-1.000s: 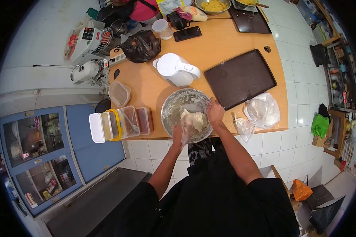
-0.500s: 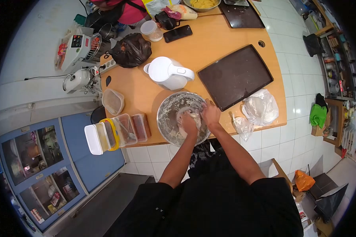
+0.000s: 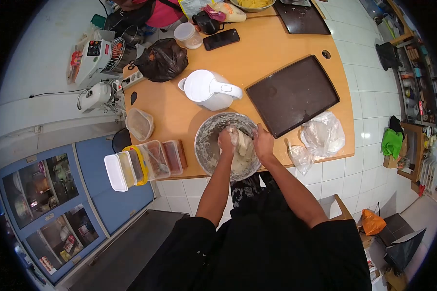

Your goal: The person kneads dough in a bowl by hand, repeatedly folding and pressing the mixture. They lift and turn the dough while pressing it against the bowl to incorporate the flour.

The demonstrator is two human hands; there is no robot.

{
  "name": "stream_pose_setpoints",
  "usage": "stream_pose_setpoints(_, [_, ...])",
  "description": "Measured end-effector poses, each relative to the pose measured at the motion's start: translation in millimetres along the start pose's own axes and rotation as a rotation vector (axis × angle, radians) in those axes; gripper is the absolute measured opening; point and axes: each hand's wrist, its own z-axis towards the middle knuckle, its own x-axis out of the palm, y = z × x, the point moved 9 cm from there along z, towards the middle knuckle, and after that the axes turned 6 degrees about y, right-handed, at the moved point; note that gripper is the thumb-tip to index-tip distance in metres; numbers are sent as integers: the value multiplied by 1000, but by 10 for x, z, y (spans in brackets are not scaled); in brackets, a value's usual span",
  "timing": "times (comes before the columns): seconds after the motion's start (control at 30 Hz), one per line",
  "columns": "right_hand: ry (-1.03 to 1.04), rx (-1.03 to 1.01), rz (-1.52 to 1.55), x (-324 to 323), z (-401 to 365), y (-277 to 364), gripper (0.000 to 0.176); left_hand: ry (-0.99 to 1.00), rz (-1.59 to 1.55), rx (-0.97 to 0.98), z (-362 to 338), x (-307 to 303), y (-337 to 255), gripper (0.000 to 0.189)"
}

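No legible txt, blk shirt (image 3: 272, 252) w/ lettering too sm.

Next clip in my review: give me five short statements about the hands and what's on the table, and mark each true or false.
1. Pale dough is in the metal bowl. True.
2. The left hand is outside the bowl. False: it is inside, at the dough.
3. The right hand is at the bowl's rim. True.
4. The white pitcher stands on the dark tray nearest the bowl. False: it stands on the table, beside that tray.
5. The black phone lies on the table. True.
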Motion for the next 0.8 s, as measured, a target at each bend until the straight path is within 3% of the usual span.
stream_pose_setpoints(0.07, [-16,17,13,13,-11,-28,14,217,9,261,-115,83,-177,34])
stream_pose_setpoints(0.13, [-23,59,37,19,-7,-26,14,415,112,274,-314,274,-41,35])
stream_pose_setpoints(0.2, [-25,131,64,-17,20,-64,15,350,413,521,-899,78,-241,42])
stream_pose_setpoints(0.27, [-8,120,17,17,52,-65,15,345,576,518,-1329,-150,-310,57])
stream_pose_setpoints(0.37, [-19,47,-40,51,60,-10,16,419,518,577,-1744,-322,-141,59])
stream_pose_setpoints(0.47, [1,63,-35,46,47,-11,16,335,538,633,-1877,-523,-60,56])
stream_pose_setpoints(0.57, [20,35,-15,31,37,9,15,210,552,717,-1818,-752,-153,45])
stream_pose_setpoints(0.67, [50,-17,-50,58,32,51,15,510,65,806,-1484,-489,-84,39])
stream_pose_setpoints(0.7, [60,-26,-62,62,43,93,16,476,103,843,-1440,-479,-158,34])
stream_pose_setpoints(0.8, [52,-61,-53,46,89,156,16,514,60,702,-1193,-310,-208,31])
